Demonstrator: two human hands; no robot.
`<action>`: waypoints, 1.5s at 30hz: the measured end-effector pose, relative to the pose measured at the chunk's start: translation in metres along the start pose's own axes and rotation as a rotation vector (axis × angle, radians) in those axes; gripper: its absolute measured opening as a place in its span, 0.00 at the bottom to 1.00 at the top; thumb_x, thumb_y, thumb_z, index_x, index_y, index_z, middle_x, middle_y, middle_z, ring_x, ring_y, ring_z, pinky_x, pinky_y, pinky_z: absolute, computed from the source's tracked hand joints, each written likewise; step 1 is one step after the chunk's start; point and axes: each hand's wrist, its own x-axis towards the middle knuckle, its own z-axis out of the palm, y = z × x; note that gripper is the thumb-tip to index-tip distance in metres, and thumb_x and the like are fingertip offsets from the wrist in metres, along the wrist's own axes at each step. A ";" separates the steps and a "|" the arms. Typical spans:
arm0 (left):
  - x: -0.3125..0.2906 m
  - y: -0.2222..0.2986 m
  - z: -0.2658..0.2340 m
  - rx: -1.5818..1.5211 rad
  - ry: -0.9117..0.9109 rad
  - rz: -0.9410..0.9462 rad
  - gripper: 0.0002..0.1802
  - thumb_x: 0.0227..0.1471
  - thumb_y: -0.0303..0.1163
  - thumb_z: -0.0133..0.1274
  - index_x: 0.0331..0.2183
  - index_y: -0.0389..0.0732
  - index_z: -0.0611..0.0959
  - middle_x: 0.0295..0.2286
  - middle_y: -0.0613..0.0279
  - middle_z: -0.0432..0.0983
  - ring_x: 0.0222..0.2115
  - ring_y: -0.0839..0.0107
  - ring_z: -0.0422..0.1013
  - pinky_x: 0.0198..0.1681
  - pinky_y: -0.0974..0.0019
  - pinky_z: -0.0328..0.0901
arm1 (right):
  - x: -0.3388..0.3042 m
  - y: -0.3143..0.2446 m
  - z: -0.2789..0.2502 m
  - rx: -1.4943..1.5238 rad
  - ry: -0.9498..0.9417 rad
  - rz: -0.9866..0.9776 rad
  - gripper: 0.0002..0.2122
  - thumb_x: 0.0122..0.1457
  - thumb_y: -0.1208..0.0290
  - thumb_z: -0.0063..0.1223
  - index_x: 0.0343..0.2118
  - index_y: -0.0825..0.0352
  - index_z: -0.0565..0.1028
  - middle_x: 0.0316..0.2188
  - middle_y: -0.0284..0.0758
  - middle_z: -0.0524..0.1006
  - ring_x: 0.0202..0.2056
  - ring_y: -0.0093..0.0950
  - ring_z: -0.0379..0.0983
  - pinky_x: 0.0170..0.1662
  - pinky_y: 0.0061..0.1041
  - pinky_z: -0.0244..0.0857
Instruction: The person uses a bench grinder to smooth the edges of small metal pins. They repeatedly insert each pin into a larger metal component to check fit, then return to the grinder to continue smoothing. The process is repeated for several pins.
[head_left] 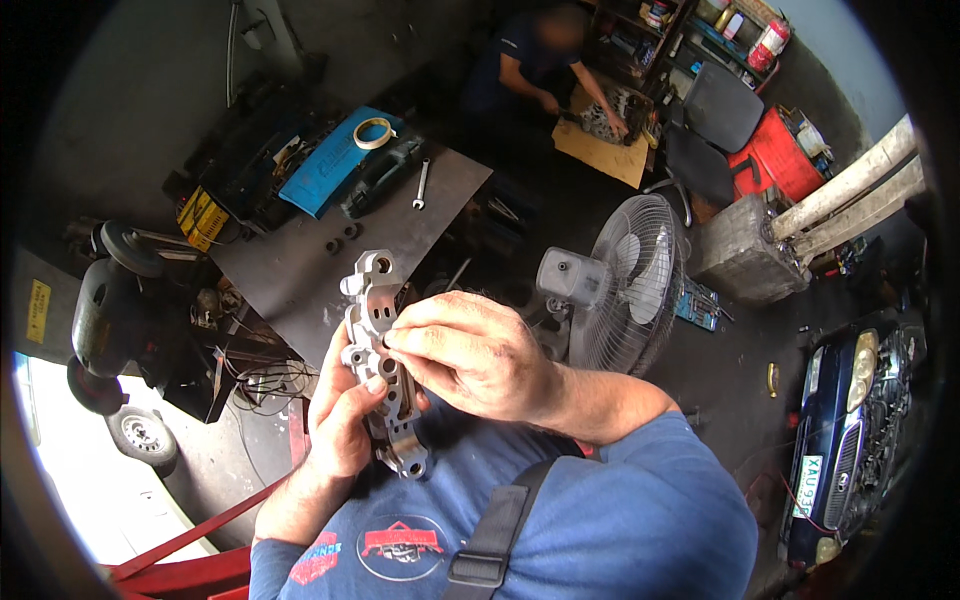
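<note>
My left hand [345,420] is wrapped round a long, silver cast-metal engine part [378,292] with several round holes and slots, holding it upright in front of my chest. The thumb lies across its near face. My right hand [485,355] is closed in a pinch against the middle of the part, beside a round hole. Whatever sits between those fingertips, if anything, is too small to make out. Parts of the casting are hidden behind both hands.
Beyond my hands stands a dark metal table [400,225] with a wrench [422,183], a tape roll [373,133] and a blue case [325,165]. A pedestal fan [635,285] is close on the right, a bench grinder [105,310] left. Another person [525,70] works at the back.
</note>
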 end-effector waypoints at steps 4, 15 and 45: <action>0.002 -0.001 -0.002 -0.024 -0.012 -0.015 0.44 0.44 0.34 0.49 0.61 0.36 0.52 0.36 0.49 0.72 0.26 0.62 0.74 0.32 0.65 0.72 | 0.001 0.000 -0.002 0.191 -0.023 0.178 0.07 0.49 0.82 0.61 0.32 0.70 0.79 0.33 0.38 0.77 0.33 0.31 0.76 0.35 0.25 0.72; -0.004 -0.005 -0.010 0.294 -0.153 0.080 0.47 0.53 0.32 0.48 0.65 0.43 0.39 0.49 0.49 0.65 0.43 0.65 0.71 0.44 0.61 0.69 | -0.004 0.013 -0.012 1.034 -0.155 0.978 0.07 0.51 0.86 0.60 0.32 0.72 0.74 0.36 0.35 0.73 0.35 0.24 0.75 0.40 0.22 0.75; -0.007 0.002 -0.030 0.605 -0.413 0.492 0.52 0.52 0.20 0.44 0.61 0.38 0.22 0.62 0.34 0.39 0.64 0.47 0.41 0.65 0.49 0.39 | 0.004 -0.009 -0.008 0.842 -0.055 0.495 0.09 0.50 0.87 0.61 0.31 0.69 0.74 0.41 0.36 0.72 0.42 0.21 0.74 0.44 0.18 0.72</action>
